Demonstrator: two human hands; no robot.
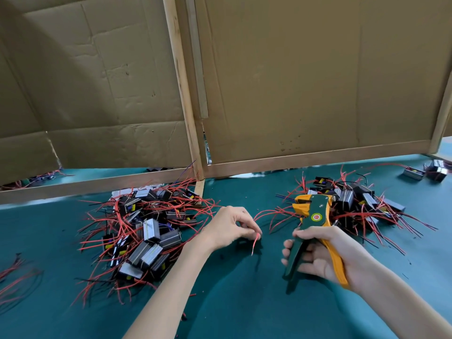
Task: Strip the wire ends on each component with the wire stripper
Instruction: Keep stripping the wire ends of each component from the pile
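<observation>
My right hand [325, 255] grips the green and orange wire stripper [314, 216] by its handles, jaws pointing up and away from me. My left hand [232, 226] pinches a red wire [255, 243] between its fingertips, and the wire's free end hangs down below them. The wire stripper's jaws stand apart from this wire, to its right. A pile of black components with red wires [146, 231] lies left of my left hand. A second pile of components [354, 204] lies behind the wire stripper on the right.
The work lies on a teal table mat [232, 302]. Cardboard panels in wooden frames [305, 165] wall off the back. Loose red wires [14, 280] lie at the far left, and two components [425, 171] sit at the far right.
</observation>
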